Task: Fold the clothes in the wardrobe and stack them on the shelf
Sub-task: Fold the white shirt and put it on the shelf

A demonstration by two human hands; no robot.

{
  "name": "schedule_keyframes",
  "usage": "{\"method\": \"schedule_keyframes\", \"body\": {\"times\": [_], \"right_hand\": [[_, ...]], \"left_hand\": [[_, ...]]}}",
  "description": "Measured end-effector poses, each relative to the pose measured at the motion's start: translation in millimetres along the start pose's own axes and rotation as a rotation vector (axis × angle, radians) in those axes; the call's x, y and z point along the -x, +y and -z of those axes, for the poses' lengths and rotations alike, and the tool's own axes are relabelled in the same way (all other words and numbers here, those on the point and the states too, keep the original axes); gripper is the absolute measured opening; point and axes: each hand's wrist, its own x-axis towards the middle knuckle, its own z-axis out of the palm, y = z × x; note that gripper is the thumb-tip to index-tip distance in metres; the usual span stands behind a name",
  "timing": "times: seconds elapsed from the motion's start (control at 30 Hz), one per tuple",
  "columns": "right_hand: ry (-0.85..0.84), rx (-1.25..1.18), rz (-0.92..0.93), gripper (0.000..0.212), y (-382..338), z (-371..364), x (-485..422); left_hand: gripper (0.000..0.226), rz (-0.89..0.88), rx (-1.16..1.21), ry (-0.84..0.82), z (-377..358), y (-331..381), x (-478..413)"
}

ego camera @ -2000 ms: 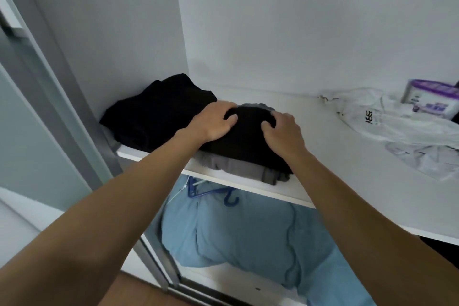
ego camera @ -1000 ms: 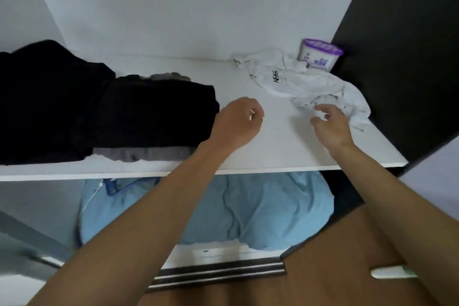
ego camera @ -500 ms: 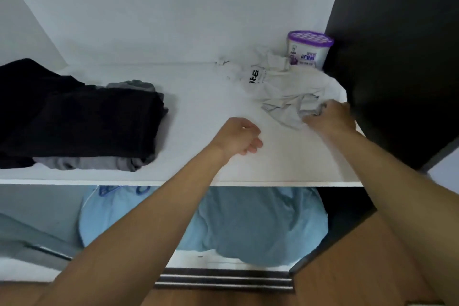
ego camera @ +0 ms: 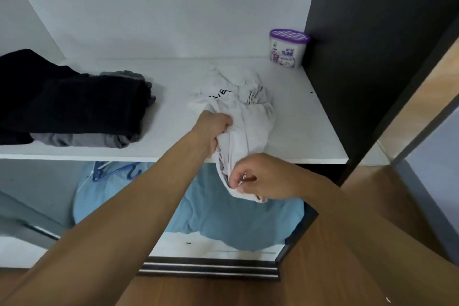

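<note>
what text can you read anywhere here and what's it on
"E": the only letter legible in the black print on the white garment; the rest is creased under.
purple-lidded tub: label characters too blurred to read.
No other text visible.

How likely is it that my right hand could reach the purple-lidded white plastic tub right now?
Probably not yet: the right hand pinches the crumpled white T-shirt just off the white shelf. Freed, it likely could: bare shelf along the right leads to the tub.
</note>
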Motion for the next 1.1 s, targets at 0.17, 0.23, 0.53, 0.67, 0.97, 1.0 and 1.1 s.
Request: {"method": "schedule_keyframes", "body": {"times": [0.17,0.23,0.53,0.67,0.97,1.0,1.1], "right_hand": [[0.656,-0.450,-0.332,0.049,4,-5,16],[0.927,-0.659,-0.477,0.060,-5,-8,15],[0.616,-1.470,-0.489,0.056,-89,-123,-1],[0.667,-1.459,-0.386,0.034,-133,-167,-6],[0.616,-1.281,-0.331,0.035,-197,-210,-2],[0.582,-1.244,-0.349,0.030,-202,-211,0],[0.538,-1.176,-0.383,0.030,-211,-208,8]], "left_hand": [[0.021,-0.180,-0.209,-0.175,43,-21,44],[0.021,-0.207,-0.277,-0.228,70,-31,62],[0.019,-0.224,-0.457,-0.591,210,-123,138],[0.038,0.028,-0.258,-0.568,267,-174,155],[0.065,-0.007,-0.121,-0.214,322,-205,169],[0.077,-0.085,-0.142,-0.249,324,-202,172],[0.093,-0.253,-0.243,-0.446,320,-190,184]]}}
